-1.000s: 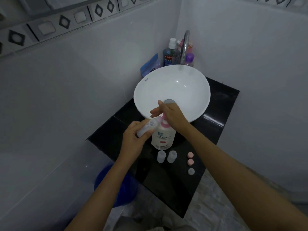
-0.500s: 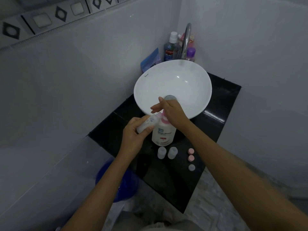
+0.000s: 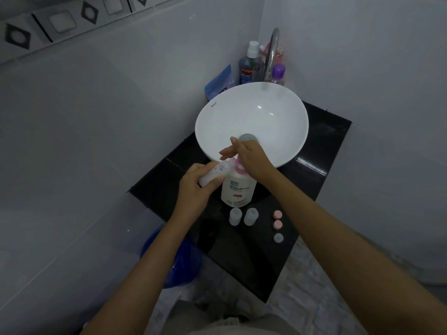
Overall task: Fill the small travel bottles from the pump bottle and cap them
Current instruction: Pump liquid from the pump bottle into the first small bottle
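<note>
My left hand [image 3: 193, 189] is wrapped around a small clear travel bottle [image 3: 214, 174], tipped over on its side with its mouth pushed up against the pink spout of the pump bottle [image 3: 238, 189]. My right hand [image 3: 249, 159] sits flat on top of the pump head, palm down, fingers stretched out loose toward the basin, not curled round anything. The pump bottle stands upright on the black counter [image 3: 242, 257], white with a pink collar, right at the front lip of the white basin [image 3: 251, 122]. Just in front of it, two more travel bottles [image 3: 243, 216] stand side by side, uncapped, close together but apart from the pump bottle. Off to the right of them, three caps lie in a short line on the counter: two pink caps [image 3: 277, 219] and, nearest me, one pale cap [image 3: 278, 237]. Further out, a curved tap [image 3: 272, 54] arches over the back of the basin, with a mouthwash bottle [image 3: 248, 66], a purple-topped bottle [image 3: 278, 73] and a blue pouch [image 3: 220, 82] crowded in the corner behind it. Below the counter on the left, a blue bucket [image 3: 174, 262] on the floor.
</note>
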{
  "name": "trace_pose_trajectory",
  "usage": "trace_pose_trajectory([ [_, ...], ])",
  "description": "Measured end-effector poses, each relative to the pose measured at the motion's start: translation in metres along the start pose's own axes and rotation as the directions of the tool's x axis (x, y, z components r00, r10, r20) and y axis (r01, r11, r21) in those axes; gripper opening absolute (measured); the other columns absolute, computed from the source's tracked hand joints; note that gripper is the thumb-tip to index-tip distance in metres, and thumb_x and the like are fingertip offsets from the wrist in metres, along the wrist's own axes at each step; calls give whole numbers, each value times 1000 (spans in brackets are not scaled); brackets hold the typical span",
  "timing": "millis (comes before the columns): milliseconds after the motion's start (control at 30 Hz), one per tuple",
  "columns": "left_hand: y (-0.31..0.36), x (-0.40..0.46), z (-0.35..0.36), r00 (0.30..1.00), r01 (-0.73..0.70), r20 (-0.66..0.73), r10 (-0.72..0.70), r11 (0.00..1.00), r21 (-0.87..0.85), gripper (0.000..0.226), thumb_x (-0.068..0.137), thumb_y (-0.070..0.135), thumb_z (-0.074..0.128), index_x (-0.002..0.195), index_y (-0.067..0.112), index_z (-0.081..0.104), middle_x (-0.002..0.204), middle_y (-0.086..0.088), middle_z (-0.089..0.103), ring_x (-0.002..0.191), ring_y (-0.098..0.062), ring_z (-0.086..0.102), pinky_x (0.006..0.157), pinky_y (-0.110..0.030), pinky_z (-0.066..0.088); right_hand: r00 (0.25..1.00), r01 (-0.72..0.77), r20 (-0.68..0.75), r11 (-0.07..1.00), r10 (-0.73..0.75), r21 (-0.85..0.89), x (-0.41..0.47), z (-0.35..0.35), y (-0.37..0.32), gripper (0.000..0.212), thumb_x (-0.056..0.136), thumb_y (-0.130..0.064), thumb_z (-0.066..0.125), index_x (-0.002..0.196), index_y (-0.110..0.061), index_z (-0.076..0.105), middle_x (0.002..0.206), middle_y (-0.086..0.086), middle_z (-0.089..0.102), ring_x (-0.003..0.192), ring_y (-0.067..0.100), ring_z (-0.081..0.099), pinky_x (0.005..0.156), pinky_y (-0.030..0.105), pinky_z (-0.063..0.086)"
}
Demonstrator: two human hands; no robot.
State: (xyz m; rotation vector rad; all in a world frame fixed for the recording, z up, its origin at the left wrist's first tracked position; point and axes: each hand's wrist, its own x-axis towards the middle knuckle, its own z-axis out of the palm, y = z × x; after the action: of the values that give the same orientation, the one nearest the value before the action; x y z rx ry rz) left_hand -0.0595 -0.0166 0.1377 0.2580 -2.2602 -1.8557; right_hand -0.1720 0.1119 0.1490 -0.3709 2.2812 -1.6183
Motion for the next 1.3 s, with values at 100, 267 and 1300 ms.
trace_pose_trajectory([
  [100,-2,0,0,1000,15,8,-15,1000,6,37,84,16,66,121,13,63,107,-14,58,92,-6,58,75,-8,47,999,-31,13,999,31,-9,-2,1,2,47,101,-29,35,97,-1,72,94,13,73,81,7,61,63,-3,41],
  [267,3,3,-2,1000,9,3,-9,1000,-11,35,85,16,66,119,16,62,107,-11,58,93,-6,58,74,-7,47,999,0,50,1000,0,9,-2,-8,-11,48,100,-32,36,97,-1,72,87,7,71,81,4,63,73,3,44],
  [1300,5,5,-4,1000,-15,15,15,1000,24,33,84,15,66,114,26,59,106,-12,57,88,-2,56,73,-6,46,1000,9,3,1000,-9,-10,-1,-5,-14,48,100,-31,36,93,-2,73,80,5,71,85,14,65,87,22,47],
])
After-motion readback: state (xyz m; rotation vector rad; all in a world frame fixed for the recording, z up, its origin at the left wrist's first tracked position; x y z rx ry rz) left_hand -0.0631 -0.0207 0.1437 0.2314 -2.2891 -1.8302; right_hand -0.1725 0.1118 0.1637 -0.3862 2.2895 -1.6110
